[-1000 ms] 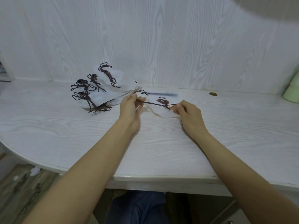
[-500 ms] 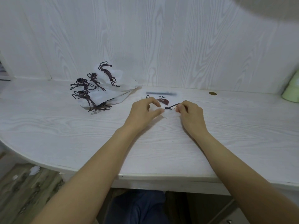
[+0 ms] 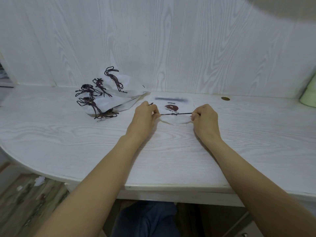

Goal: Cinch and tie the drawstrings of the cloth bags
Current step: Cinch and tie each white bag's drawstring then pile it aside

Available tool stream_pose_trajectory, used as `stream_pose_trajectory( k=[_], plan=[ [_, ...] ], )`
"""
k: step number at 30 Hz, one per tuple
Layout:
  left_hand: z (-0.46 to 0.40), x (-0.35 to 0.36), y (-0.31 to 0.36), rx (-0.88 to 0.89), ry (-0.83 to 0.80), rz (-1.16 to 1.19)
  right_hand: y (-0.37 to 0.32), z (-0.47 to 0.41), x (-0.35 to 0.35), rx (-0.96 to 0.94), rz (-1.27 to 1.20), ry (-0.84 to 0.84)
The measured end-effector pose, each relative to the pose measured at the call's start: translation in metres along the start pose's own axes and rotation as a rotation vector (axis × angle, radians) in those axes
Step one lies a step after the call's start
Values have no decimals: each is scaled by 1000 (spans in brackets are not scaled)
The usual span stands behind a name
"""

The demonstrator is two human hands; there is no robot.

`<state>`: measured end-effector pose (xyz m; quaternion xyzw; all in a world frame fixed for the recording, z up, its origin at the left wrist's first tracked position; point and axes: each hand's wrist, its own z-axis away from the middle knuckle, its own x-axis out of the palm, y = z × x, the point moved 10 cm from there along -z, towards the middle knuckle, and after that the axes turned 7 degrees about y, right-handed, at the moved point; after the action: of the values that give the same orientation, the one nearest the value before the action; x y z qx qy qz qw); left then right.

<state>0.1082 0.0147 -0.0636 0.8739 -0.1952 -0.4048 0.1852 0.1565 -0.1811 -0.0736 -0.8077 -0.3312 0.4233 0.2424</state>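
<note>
- White wood-grain table (image 3: 171, 159), matching panel wall (image 3: 171, 40) behind.
- Left hand (image 3: 143, 115) has fingers curled, pinching one end of the dark drawstring (image 3: 176, 114).
- Right hand (image 3: 206, 117) is curled, pinching the other end; string runs taut between hands, knot mid-span.
- White cloth bag (image 3: 176, 120) lies between the hands, bunched under the string.
- Pile of tied bags (image 3: 106, 100) sits beyond the left hand.
- Green object (image 3: 309, 94) is far off to the right of the right hand.
</note>
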Motion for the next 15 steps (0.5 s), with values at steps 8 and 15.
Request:
stream_pose_trajectory(
  k=[8, 15],
  plan=[
    [7, -12, 0, -33, 133, -180, 3, 3, -2, 32, 8, 16],
    [6, -15, 15, 90, 195, 40, 2, 3, 4, 25, -8, -1]
  ],
)
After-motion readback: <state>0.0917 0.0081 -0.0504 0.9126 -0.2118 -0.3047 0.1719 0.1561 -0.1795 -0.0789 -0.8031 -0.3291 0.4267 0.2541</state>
